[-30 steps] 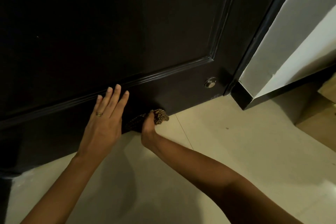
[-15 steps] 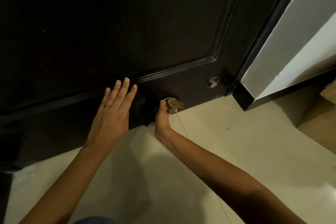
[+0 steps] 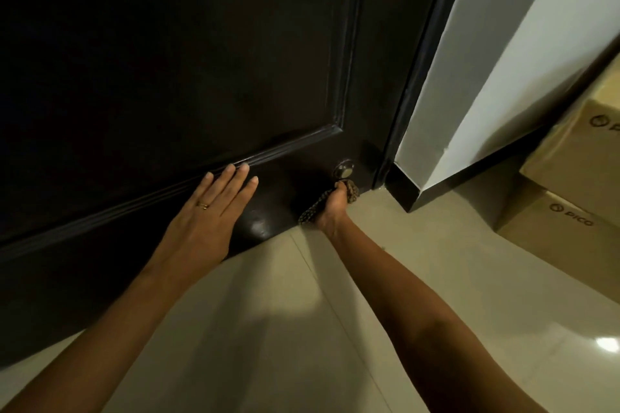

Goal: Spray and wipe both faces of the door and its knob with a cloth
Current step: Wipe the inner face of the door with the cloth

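The left hand (image 3: 208, 211) lies flat on the dark brown panelled wooden door (image 3: 167, 60), well to the left of the small round silver metal stud (image 3: 343, 169) set low in the door. Its fingers are straight and close together and hold nothing, with the fingertips touching the raised moulding (image 3: 285, 149). A thin gold ring (image 3: 202, 205) sits on 1 finger. This flat palm probably braces the door so that it does not swing under the rubbing.

Just below the stud, the right hand (image 3: 332, 211) has its fingers curled tightly round a bunched brown patterned cloth (image 3: 352, 189) and presses it against the bottom strip of the door. A tail of the cloth hangs down to the lower left of the stud, close above the pale glossy tiled floor (image 3: 268, 329). Bunching the cloth likely puts firm pressure on this narrow strip.

The step in hand looks like wiping the lowest part of this face. Neither the knob nor any spray bottle is in view.

Just right of the stud stands the black door frame (image 3: 419, 77), then a white wall (image 3: 503, 43). Well to the right of the stud are 2 stacked brown cardboard boxes (image 3: 577, 157).
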